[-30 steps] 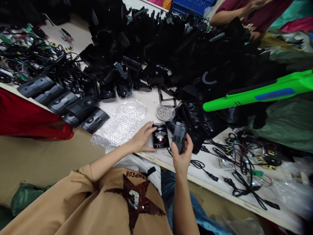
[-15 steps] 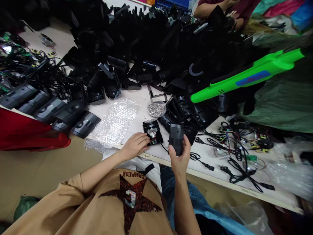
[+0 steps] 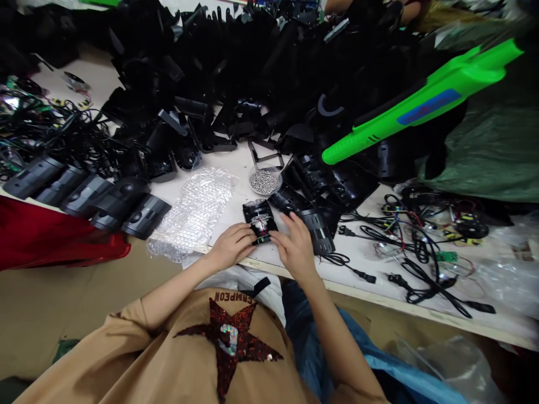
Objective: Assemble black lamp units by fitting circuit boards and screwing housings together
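A small black plastic housing, open at the top with a silvery part and thin coloured wires inside, lies near the table's front edge. My left hand grips its left side, fingers together and bent over the edge. From the other side, my right hand reaches in with fingers apart, its fingertips at the housing's right edge. Beside that hand lies a ribbed black cover, out of its hold. Just beyond the housing stands a clear dish of small metal screws.
Bubble wrap lies left of my hands, with several black housings farther left. Black plastic parts pile up behind. Corded wiring spreads at right. A bright green tool juts in at upper right. Part of another person shows at the top.
My right hand has put the black cover down on the table to the right and moved left to the wired housing. The left hand stays at the housing.
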